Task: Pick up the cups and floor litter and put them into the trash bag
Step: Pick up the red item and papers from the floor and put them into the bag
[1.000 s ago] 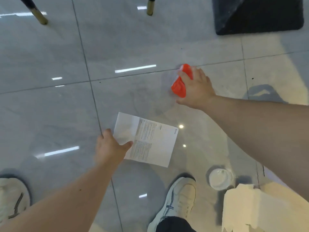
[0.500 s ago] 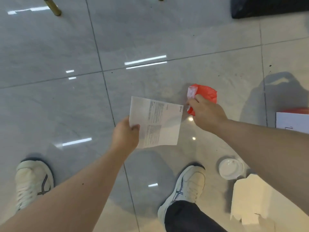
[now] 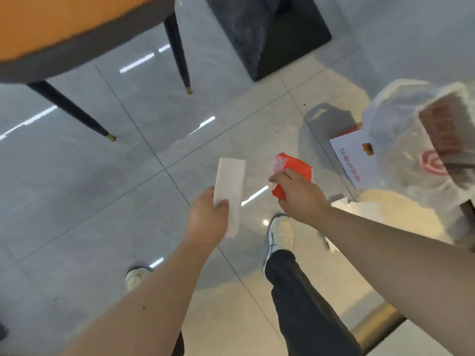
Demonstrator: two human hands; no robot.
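My left hand (image 3: 208, 219) grips a white sheet of paper (image 3: 230, 186), held edge-on well above the floor. To its right, my right hand (image 3: 299, 195) is closed on a crumpled red wrapper (image 3: 295, 167). A translucent white trash bag (image 3: 416, 150) with a red round logo stands at the right, and something brownish inside it is blurred. A white printed card (image 3: 352, 155) lies on the floor beside the bag. More white paper litter (image 3: 365, 209) lies behind my right forearm, partly hidden.
An orange-seated chair (image 3: 77, 29) with dark, gold-tipped legs (image 3: 180, 57) stands at the upper left. A dark stone base (image 3: 267, 34) sits at the top centre. My two white shoes (image 3: 281, 233) are on the glossy grey tile floor (image 3: 102, 201).
I have risen from the floor with both items lifted. The paper has turned edge-on. The view has swung right, bringing the trash bag and the chair seat into sight; the cup lid is out of sight.
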